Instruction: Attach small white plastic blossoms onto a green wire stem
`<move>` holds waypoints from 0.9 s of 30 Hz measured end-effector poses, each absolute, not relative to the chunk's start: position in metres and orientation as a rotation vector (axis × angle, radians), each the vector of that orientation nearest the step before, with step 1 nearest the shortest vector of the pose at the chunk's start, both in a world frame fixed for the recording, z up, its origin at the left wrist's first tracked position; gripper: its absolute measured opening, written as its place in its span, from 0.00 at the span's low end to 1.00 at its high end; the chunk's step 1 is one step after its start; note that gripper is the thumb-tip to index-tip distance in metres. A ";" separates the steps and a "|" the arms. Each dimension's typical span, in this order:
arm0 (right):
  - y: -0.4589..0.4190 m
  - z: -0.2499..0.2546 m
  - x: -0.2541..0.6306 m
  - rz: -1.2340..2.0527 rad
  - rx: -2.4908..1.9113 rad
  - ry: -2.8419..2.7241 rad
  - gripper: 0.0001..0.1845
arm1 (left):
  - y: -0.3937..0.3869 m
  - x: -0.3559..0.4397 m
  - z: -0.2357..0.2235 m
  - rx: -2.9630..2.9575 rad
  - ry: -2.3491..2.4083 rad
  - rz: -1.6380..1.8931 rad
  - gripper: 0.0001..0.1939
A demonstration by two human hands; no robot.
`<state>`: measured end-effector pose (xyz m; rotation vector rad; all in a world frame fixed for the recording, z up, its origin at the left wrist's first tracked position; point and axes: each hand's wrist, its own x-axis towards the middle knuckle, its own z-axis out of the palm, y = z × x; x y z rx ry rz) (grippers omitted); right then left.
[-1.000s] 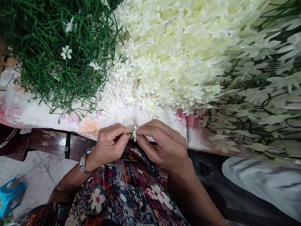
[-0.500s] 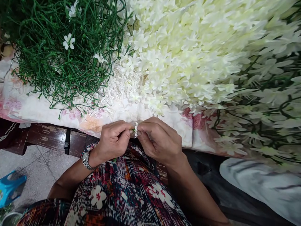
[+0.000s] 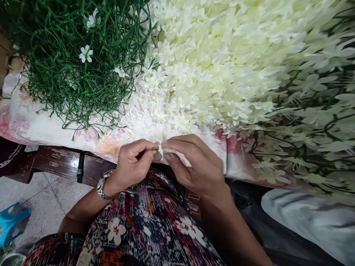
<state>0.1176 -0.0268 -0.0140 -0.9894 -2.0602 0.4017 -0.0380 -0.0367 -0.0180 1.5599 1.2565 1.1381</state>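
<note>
Between thumb and forefinger, my left hand (image 3: 134, 162) pinches the green base of a small white artificial flower (image 3: 160, 151) just above my lap. My right hand (image 3: 198, 164) is at the flower's other side, with thumb and forefinger parted around its petals; whether a fingertip touches them is hard to see. Just beyond my hands, a heap of loose white filaments (image 3: 144, 103) lies on the flower-patterned cloth (image 3: 52, 129). Past it are a pile of green plastic stems (image 3: 102, 74) on the left and a large mass of pale cream blossoms (image 3: 210, 74) on the right.
Finished-looking white flower sprays with dark stems (image 3: 313, 111) spread along the right. A wooden bench (image 3: 61, 162) with a black strap buckle (image 3: 80, 171) runs under the cloth's edge. A blue plastic stool (image 3: 12, 221) stands on the floor, lower left. Grey-white fabric (image 3: 305, 218) is at lower right.
My right thumb and forefinger have spread apart from their pinch at the petals, and the right hand has shifted slightly right. My left hand keeps its pinch. The view has moved slightly.
</note>
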 end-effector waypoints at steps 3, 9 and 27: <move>-0.035 -0.006 0.121 0.323 -1.003 -1.981 0.20 | -0.037 -0.038 -0.016 1.422 1.364 1.288 0.03; -0.050 -0.015 0.102 0.519 -0.754 -2.168 0.21 | -0.031 -0.029 -0.017 1.211 1.397 1.482 0.02; -0.027 0.013 0.115 0.784 -1.000 -1.697 0.14 | -0.034 -0.029 -0.021 1.450 1.143 1.615 0.08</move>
